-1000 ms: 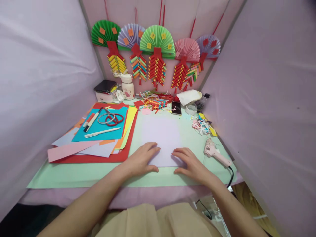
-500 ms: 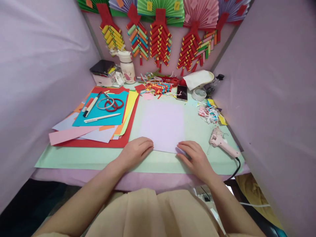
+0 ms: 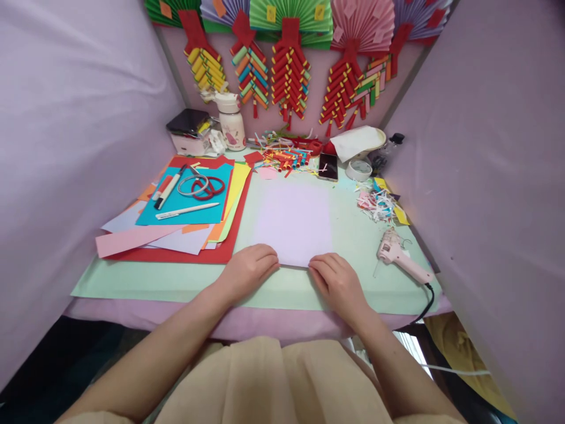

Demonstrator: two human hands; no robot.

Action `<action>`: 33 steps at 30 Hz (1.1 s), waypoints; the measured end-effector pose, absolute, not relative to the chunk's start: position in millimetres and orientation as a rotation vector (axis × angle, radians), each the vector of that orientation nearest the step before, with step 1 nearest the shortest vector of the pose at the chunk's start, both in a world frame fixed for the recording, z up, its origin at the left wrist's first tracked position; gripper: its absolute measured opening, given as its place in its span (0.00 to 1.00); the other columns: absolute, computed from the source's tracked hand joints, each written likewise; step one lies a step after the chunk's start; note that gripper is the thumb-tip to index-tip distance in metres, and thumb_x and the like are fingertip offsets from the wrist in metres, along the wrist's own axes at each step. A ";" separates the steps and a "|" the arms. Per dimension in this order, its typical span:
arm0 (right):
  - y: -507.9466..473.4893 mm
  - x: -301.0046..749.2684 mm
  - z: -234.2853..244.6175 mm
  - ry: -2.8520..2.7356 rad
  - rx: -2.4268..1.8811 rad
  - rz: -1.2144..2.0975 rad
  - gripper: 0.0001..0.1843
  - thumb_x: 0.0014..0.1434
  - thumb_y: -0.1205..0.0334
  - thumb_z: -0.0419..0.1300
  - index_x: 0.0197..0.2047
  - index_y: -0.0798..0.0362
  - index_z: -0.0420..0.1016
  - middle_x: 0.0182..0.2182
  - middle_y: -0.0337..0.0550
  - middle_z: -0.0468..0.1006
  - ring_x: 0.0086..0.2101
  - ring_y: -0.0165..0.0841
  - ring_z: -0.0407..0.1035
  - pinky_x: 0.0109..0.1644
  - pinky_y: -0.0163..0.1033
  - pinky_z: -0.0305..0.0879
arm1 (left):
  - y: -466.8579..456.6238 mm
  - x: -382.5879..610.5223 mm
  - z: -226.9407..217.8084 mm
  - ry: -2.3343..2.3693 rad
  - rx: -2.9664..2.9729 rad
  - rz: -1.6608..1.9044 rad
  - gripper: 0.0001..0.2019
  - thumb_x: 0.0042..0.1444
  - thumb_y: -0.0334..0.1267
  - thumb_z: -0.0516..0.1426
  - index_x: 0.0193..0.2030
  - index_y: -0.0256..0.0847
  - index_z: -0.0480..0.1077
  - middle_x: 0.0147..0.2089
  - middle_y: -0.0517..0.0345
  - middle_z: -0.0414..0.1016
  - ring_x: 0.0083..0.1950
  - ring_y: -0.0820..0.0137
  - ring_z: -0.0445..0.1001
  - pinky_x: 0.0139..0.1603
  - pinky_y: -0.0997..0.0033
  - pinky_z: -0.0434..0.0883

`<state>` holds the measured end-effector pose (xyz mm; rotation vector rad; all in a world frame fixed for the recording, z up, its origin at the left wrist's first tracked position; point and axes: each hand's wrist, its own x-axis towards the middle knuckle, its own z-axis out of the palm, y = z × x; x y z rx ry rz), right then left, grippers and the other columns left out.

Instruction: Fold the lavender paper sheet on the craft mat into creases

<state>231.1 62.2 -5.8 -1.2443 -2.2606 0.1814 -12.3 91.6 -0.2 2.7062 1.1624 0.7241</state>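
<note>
A pale lavender sheet of paper [image 3: 295, 221] lies flat in the middle of the light green table covering. At its near left corner, my left hand [image 3: 251, 271] has its fingers pressed together on the paper's edge. My right hand [image 3: 338, 281] pinches the near edge toward the right corner, fingers bent inward. A narrow stretch of that edge shows between the two hands. The fingertips partly hide both near corners.
Left lies a stack of coloured paper [image 3: 207, 235] bearing red scissors [image 3: 209, 188] and a white pen [image 3: 188, 211]. A pink glue gun [image 3: 401, 256] is at right, near paper scraps [image 3: 377, 203]. Behind are a phone [image 3: 328, 167], tape roll [image 3: 358, 171] and bottle [image 3: 231, 126].
My right hand has moved left along the paper's near edge, and its fingers have drawn together. My left hand stays at the left corner. The whole view has shifted slightly.
</note>
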 end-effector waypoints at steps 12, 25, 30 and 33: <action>69.8 197.3 -20.9 -2.223 -1.235 0.076 0.10 0.65 0.68 0.52 0.36 0.51 0.74 0.33 0.44 0.72 0.36 0.35 0.63 0.40 0.41 0.58 | 87.7 -9.1 -5.4 1.215 2.837 0.653 0.11 0.65 0.39 0.50 0.37 0.40 0.71 0.38 0.53 0.73 0.41 0.68 0.70 0.41 0.67 0.67; 70.6 206.4 -34.3 -2.200 -1.194 -0.007 0.10 0.65 0.68 0.52 0.35 0.50 0.73 0.32 0.43 0.71 0.34 0.36 0.64 0.37 0.41 0.60 | 85.6 -13.7 -18.3 1.454 2.859 0.612 0.05 0.61 0.34 0.55 0.33 0.41 0.69 0.34 0.60 0.69 0.37 0.70 0.65 0.36 0.69 0.59; 68.7 223.3 -34.5 -2.194 -1.221 0.010 0.09 0.64 0.68 0.52 0.36 0.50 0.72 0.33 0.42 0.72 0.34 0.36 0.65 0.38 0.42 0.61 | 83.4 -23.1 -16.4 1.506 2.822 0.614 0.06 0.62 0.32 0.55 0.33 0.41 0.68 0.34 0.60 0.69 0.37 0.70 0.66 0.36 0.67 0.57; 67.1 232.7 -33.0 -2.174 -1.222 0.011 0.09 0.64 0.68 0.52 0.37 0.49 0.73 0.34 0.43 0.72 0.35 0.36 0.66 0.38 0.43 0.62 | 81.7 -27.2 -16.2 1.504 2.789 0.649 0.07 0.62 0.30 0.54 0.32 0.41 0.69 0.33 0.60 0.69 0.36 0.70 0.66 0.37 0.67 0.58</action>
